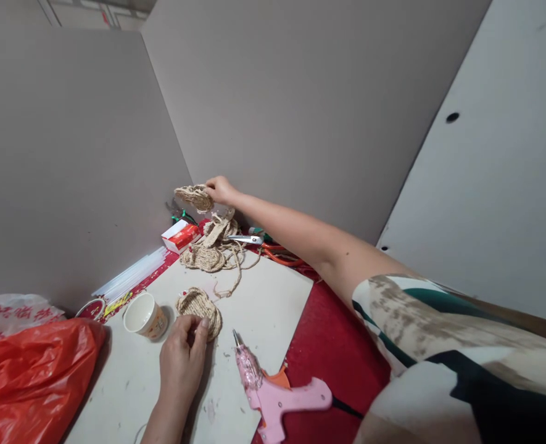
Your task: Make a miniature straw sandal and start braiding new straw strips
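My right hand (219, 189) reaches to the far corner of the table and grips a small woven jute piece (194, 197), held above a heap of jute cord and woven pieces (210, 250). Near me, my left hand (180, 361) rests on the white board (263, 308), its fingers pinching the edge of another woven jute coil (198, 306). A pink hot glue gun (273, 391) lies on the board to the right of that hand, nozzle pointing away from me.
A paper cup (144, 316) lies tipped beside the coil. Clear glue sticks (131, 274), a red and white box (181, 236) and scissors (247, 239) lie further back. A red plastic bag (27, 370) fills the left. Grey panels wall the corner.
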Action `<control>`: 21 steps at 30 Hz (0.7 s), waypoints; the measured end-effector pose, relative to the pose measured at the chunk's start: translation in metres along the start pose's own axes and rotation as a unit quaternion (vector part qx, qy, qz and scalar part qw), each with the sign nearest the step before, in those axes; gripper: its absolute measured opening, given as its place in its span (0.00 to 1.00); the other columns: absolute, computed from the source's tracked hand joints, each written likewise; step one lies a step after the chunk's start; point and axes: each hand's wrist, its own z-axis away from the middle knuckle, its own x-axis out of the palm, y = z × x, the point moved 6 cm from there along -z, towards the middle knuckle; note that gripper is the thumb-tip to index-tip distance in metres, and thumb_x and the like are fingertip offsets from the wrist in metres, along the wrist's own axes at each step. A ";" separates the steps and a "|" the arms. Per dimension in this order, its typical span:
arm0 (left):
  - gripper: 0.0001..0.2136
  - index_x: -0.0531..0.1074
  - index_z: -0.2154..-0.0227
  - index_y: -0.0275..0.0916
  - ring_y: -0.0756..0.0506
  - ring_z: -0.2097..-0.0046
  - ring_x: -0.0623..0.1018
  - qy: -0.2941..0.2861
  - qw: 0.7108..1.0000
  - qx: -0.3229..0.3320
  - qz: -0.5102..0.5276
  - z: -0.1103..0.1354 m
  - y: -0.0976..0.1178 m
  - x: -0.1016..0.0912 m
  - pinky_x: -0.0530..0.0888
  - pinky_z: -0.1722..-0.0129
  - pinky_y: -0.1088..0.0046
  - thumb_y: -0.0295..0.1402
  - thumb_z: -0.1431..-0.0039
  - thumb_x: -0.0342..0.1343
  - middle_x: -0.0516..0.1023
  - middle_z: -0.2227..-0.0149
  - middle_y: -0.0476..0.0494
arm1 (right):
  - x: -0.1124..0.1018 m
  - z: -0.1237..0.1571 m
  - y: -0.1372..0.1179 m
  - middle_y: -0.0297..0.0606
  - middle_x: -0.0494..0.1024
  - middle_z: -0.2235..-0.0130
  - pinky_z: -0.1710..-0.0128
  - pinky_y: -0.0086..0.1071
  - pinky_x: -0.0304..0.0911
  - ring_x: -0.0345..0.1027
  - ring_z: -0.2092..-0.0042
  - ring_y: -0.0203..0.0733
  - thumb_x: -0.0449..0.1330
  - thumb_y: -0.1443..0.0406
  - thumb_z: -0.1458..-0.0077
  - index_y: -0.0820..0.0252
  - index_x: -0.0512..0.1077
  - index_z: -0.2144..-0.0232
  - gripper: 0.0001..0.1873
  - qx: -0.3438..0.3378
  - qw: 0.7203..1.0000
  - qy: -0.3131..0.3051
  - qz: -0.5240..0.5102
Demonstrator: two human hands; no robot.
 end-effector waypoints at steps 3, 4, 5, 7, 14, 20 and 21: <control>0.13 0.73 0.72 0.42 0.45 0.72 0.71 0.002 1.000 -0.007 0.015 0.000 -0.003 0.000 0.64 0.71 0.70 0.47 0.44 0.55 0.74 0.73 0.47 | -0.001 0.004 -0.003 0.44 0.77 0.66 0.68 0.27 0.66 0.68 0.68 0.33 0.47 0.72 0.38 0.71 0.73 0.64 0.14 -0.001 0.997 -0.010 -0.075; 0.14 0.73 0.72 0.42 0.45 0.72 0.71 0.000 1.000 -0.011 0.016 0.000 -0.004 0.000 0.65 0.70 0.70 0.48 0.43 0.54 0.74 0.73 0.47 | 0.001 0.007 -0.006 0.42 0.77 0.67 0.69 0.26 0.66 0.68 0.70 0.32 0.47 0.72 0.38 0.70 0.72 0.65 0.13 -0.008 0.995 -0.019 -0.097; 0.15 0.73 0.72 0.42 0.45 0.72 0.71 -0.003 1.000 -0.014 0.014 0.001 -0.004 0.000 0.65 0.70 0.70 0.48 0.43 0.53 0.74 0.73 0.48 | 0.002 0.013 -0.009 0.41 0.77 0.68 0.70 0.25 0.66 0.68 0.71 0.31 0.48 0.72 0.39 0.70 0.72 0.66 0.13 -0.018 0.993 -0.030 -0.117; 0.16 0.72 0.71 0.42 0.45 0.71 0.71 -0.010 1.000 -0.021 0.014 0.001 -0.005 0.000 0.66 0.69 0.70 0.49 0.42 0.51 0.74 0.73 0.48 | 0.006 0.029 -0.018 0.39 0.77 0.70 0.70 0.25 0.66 0.68 0.71 0.31 0.50 0.72 0.40 0.68 0.73 0.68 0.11 -0.038 0.987 -0.052 -0.146; 0.20 0.71 0.57 0.39 0.45 0.70 0.73 0.043 0.995 -0.057 0.071 0.000 -0.007 -0.005 0.68 0.68 0.70 0.50 0.41 0.50 0.74 0.74 0.48 | 0.028 0.143 -0.060 0.46 0.79 0.57 0.52 0.35 0.65 0.71 0.56 0.39 0.55 0.67 0.39 0.65 0.76 0.58 0.12 -0.354 0.920 -0.118 -0.120; 0.24 0.68 0.53 0.38 0.45 0.71 0.73 0.055 0.989 -0.087 0.110 -0.001 -0.011 -0.004 0.69 0.69 0.70 0.51 0.43 0.52 0.74 0.74 0.49 | 0.042 0.189 -0.059 0.50 0.78 0.54 0.48 0.34 0.64 0.71 0.52 0.39 0.53 0.66 0.37 0.68 0.75 0.55 0.14 -0.397 0.879 -0.238 -0.117; 0.24 0.68 0.52 0.38 0.45 0.71 0.73 0.051 0.988 -0.088 0.113 -0.001 -0.012 -0.003 0.69 0.68 0.70 0.51 0.43 0.52 0.74 0.73 0.49 | 0.039 0.184 -0.056 0.49 0.79 0.55 0.49 0.34 0.64 0.71 0.53 0.38 0.53 0.66 0.37 0.68 0.75 0.55 0.14 -0.376 0.888 -0.228 -0.131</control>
